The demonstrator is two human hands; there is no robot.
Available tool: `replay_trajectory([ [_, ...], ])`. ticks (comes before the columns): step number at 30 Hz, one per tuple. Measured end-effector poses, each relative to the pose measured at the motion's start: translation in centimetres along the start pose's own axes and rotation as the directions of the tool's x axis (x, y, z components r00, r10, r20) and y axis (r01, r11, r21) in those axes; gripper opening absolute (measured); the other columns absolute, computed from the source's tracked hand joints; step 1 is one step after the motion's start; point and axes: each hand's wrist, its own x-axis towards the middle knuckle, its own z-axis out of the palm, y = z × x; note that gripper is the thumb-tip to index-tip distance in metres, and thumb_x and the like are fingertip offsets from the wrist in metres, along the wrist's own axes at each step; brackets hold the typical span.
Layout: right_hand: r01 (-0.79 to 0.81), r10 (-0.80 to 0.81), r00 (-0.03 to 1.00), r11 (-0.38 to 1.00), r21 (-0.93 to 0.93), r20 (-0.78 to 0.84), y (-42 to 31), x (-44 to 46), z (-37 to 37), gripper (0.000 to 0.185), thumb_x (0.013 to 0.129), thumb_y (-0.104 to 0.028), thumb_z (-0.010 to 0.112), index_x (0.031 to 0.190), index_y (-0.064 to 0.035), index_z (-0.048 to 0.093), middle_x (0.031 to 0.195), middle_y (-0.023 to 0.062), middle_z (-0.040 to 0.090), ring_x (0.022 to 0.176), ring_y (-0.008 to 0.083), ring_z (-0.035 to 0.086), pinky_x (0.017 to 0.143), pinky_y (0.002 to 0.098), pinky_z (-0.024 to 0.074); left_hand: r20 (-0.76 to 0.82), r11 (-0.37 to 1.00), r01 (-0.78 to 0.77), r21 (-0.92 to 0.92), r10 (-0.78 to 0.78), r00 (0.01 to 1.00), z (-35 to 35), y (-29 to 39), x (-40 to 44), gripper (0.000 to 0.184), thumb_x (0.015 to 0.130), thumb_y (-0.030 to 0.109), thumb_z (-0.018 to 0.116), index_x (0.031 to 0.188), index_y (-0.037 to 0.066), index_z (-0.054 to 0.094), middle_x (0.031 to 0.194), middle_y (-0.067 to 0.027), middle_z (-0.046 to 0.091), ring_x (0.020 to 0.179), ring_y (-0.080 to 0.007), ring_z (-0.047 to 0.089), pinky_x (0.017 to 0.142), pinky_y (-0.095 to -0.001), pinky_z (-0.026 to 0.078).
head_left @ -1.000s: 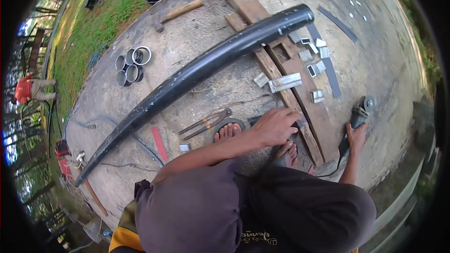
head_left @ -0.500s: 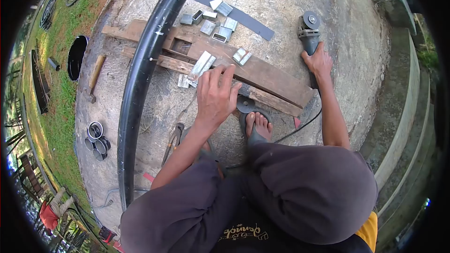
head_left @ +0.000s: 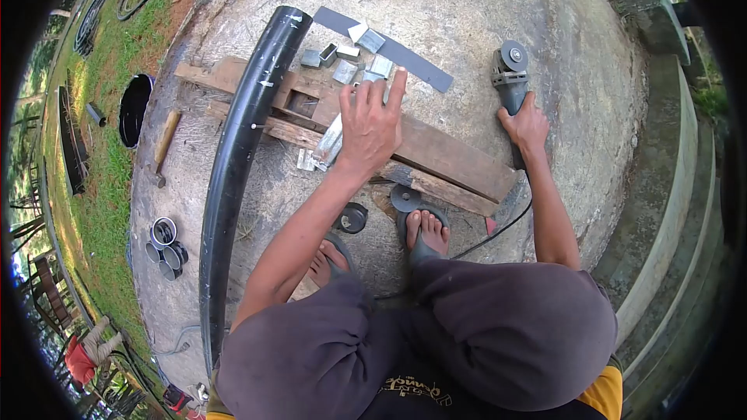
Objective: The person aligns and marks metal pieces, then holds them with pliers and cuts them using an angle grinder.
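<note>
The right hand [head_left: 527, 126] grasps the grinder [head_left: 510, 93] by its body, with the disc [head_left: 513, 54] ahead of the knuckles. It should feel heavy and rigid, best held by that body (well clear of the disc). The left hand [head_left: 370, 131] is spread, gripping nothing, over the board [head_left: 459, 152] near the metal pieces [head_left: 345, 71]; contact is unclear. The grinder is beyond the board's right end, toward the concrete slab's [head_left: 583, 109] right edge.

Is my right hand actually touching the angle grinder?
Touching. The head view shows the right hand wrapped around the body of the angle grinder, below its disc.
</note>
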Motion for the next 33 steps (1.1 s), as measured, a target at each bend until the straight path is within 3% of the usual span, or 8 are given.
replay_trajectory([
  [4, 0.015, -0.015, 1.0, 1.0, 0.019, -0.008, 0.0, -0.1, 0.0, 0.064, 0.077, -0.046, 0.07, 0.116, 0.0014, 0.05, 0.098, 0.0329, 0.072, 0.094, 0.0499, 0.071, 0.086, 0.0573, 0.0553, -0.198, 0.991, 0.137, -0.005, -0.135, 0.971, -3.2, -2.7, 2.0, 0.082, 0.081, 0.023, 0.08, 0.155, 0.015, 0.045, 0.136, -0.0173, 0.056, 0.127, -0.0316, 0.052, 0.108, -0.0525, 0.032],
  [7, 0.009, -0.009, 1.0, 1.0, 0.016, 0.0, 0.1, 0.0, 0.2, 0.064, 0.077, -0.045, 0.07, 0.117, 0.0012, 0.051, 0.098, 0.0328, 0.072, 0.094, 0.0501, 0.071, 0.086, 0.0578, 0.0551, -0.196, 0.96, 0.269, -0.078, -0.28, 0.94, -4.9, -4.2, 0.3, 0.08, 0.083, 0.023, 0.079, 0.154, 0.015, 0.045, 0.138, -0.0174, 0.055, 0.13, -0.0314, 0.051, 0.11, -0.0526, 0.031],
  [13, -0.005, 0.005, 1.0, 1.0, 0.005, -0.012, -0.2, -0.3, -0.1, 0.063, 0.078, -0.045, 0.072, 0.116, 0.0007, 0.052, 0.099, 0.0317, 0.072, 0.096, 0.0495, 0.07, 0.086, 0.0581, 0.0546, -0.022, 0.884, 0.401, -0.24, -0.418, 0.908, -5.3, -4.7, -6.2, 0.07, 0.084, 0.021, 0.078, 0.147, 0.007, 0.05, 0.14, -0.0205, 0.056, 0.131, -0.0379, 0.051, 0.11, -0.0509, 0.035],
  [16, 0.052, -0.049, 0.993, 0.998, 0.021, -0.104, 0.0, -0.8, 0.3, 0.063, 0.08, -0.046, 0.072, 0.116, 0.0014, 0.053, 0.105, 0.031, 0.071, 0.099, 0.0494, 0.069, 0.087, 0.0582, 0.054, 0.03, 0.841, 0.445, -0.309, -0.459, 0.888, -5.1, -4.3, -9.0, 0.067, 0.085, 0.019, 0.077, 0.145, 0.004, 0.052, 0.141, -0.0214, 0.056, 0.133, -0.0401, 0.05, 0.113, -0.0522, 0.035],
  [23, 0.074, -0.077, 0.995, 0.996, -0.039, -0.065, 0.6, -0.6, 1.0, 0.068, 0.083, -0.05, 0.071, 0.122, 0.0028, 0.053, 0.113, 0.0304, 0.068, 0.101, 0.0505, 0.068, 0.089, 0.058, 0.0523, 0.026, 0.666, 0.604, -0.439, -0.662, 0.749, -6.6, -5.7, -15.0, 0.056, 0.085, 0.013, 0.077, 0.137, 0.001, 0.059, 0.136, -0.0234, 0.059, 0.126, -0.0418, 0.057, 0.108, -0.0487, 0.044],
  [27, 0.113, -0.118, 0.988, 0.992, -0.05, -0.096, 1.3, 0.0, 1.8, 0.07, 0.084, -0.051, 0.07, 0.125, 0.0027, 0.052, 0.113, 0.0308, 0.068, 0.102, 0.0513, 0.067, 0.088, 0.0583, 0.0521, 0.056, 0.615, 0.69, -0.381, -0.73, 0.681, -6.7, -7.5, -18.8, 0.055, 0.083, 0.01, 0.076, 0.134, -0.001, 0.059, 0.132, -0.0248, 0.06, 0.124, -0.0435, 0.056, 0.109, -0.0509, 0.043],
  [33, 0.119, -0.126, 0.985, 0.991, -0.064, -0.114, 1.5, -0.1, 1.9, 0.071, 0.085, -0.052, 0.07, 0.126, 0.0031, 0.051, 0.113, 0.0318, 0.068, 0.102, 0.0516, 0.067, 0.088, 0.0587, 0.0517, 0.09, 0.655, 0.667, -0.356, -0.686, 0.722, -5.7, -7.4, -20.9, 0.054, 0.081, 0.01, 0.076, 0.132, 0.0, 0.061, 0.131, -0.0245, 0.061, 0.123, -0.0434, 0.056, 0.108, -0.0511, 0.043],
])
